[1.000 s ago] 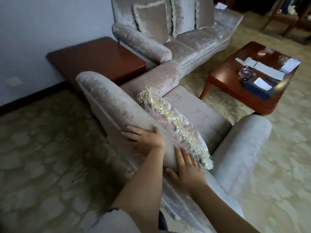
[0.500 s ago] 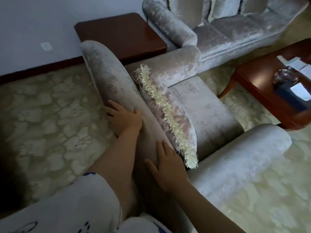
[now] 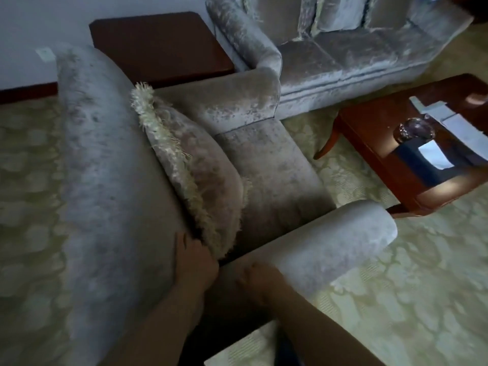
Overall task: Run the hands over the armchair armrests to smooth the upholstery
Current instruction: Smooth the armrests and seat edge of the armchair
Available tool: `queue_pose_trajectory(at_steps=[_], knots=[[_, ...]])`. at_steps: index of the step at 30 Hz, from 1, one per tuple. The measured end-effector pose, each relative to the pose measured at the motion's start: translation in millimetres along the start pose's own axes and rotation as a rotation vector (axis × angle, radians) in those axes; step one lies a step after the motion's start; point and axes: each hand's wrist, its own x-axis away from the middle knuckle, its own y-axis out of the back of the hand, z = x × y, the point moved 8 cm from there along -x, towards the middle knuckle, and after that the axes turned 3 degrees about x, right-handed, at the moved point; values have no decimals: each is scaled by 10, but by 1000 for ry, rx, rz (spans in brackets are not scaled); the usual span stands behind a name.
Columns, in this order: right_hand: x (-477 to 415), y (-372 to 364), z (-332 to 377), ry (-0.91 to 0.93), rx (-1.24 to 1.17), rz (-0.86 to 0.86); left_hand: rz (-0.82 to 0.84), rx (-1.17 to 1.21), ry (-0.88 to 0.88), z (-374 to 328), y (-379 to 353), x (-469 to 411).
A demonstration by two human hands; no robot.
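Observation:
The grey velvet armchair fills the middle of the head view, its tall backrest (image 3: 105, 180) on the left. A fringed cushion (image 3: 200, 167) leans against the backrest above the seat (image 3: 269, 167). My left hand (image 3: 195, 262) lies flat on the backrest's near end, fingers apart, touching the cushion's lower corner. The near armrest (image 3: 330, 247) runs out to the right, and my right hand (image 3: 261, 283) rests palm down on its rear end, blurred. The far armrest (image 3: 232, 101) lies beyond the cushion with no hand on it.
A matching sofa (image 3: 343, 56) stands at the back right, close to the far armrest. A dark wooden side table (image 3: 158, 43) sits behind the chair by the wall. A coffee table (image 3: 383, 159) with a glass ashtray (image 3: 413, 129) and papers stands right of the seat. Patterned carpet surrounds everything.
Both hands have slid along the backrest toward its near end. My right hand has left the backrest and now rests on the near armrest. The view has swung right and closer.

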Motion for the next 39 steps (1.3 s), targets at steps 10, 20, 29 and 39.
queue_pose_trajectory(at_steps=[10, 20, 29, 39], knots=[[-580, 46, -1312, 181, 294, -116, 192, 382, 388, -839, -1296, -145], [-1368, -160, -888, 155, 365, -233, 63, 488, 388, -628, -1414, -600], [-1243, -200, -896, 195, 326, -222, -48, 514, 385, -624, -1386, -453], [-1198, -137, -887, 187, 264, -519, -230, 501, 342, -669, -1316, -419]])
